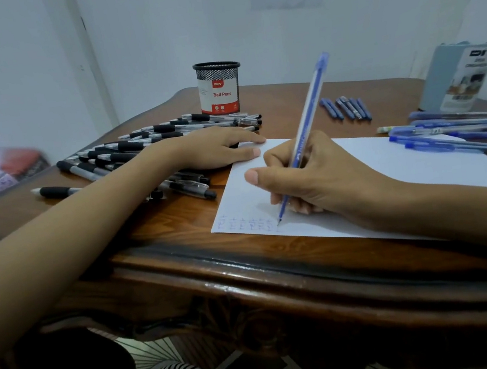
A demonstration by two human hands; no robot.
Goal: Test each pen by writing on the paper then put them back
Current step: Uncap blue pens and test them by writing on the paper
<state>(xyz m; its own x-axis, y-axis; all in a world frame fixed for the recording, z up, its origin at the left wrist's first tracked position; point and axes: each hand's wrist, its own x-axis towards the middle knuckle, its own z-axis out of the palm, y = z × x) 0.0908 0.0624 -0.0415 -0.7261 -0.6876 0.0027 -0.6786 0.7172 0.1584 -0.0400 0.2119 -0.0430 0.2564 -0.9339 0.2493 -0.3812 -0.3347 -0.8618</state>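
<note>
My right hand (306, 176) grips a blue pen (307, 117), its tip touching the white paper (404, 169) near the lower left corner, at the end of a row of small blue marks (247, 220). My left hand (215, 147) lies flat, fingers apart, pressing the paper's top left corner and resting over a heap of black-grip pens (138, 145). A black mesh pen cup (219, 87) labelled "Ball Pens" stands behind the heap.
Several blue pen caps (346, 108) lie behind the paper. More blue pens (458, 134) lie at the right, partly on the paper, in front of a light blue organiser box (457, 77). The wooden table's carved front edge (247, 273) is close to me.
</note>
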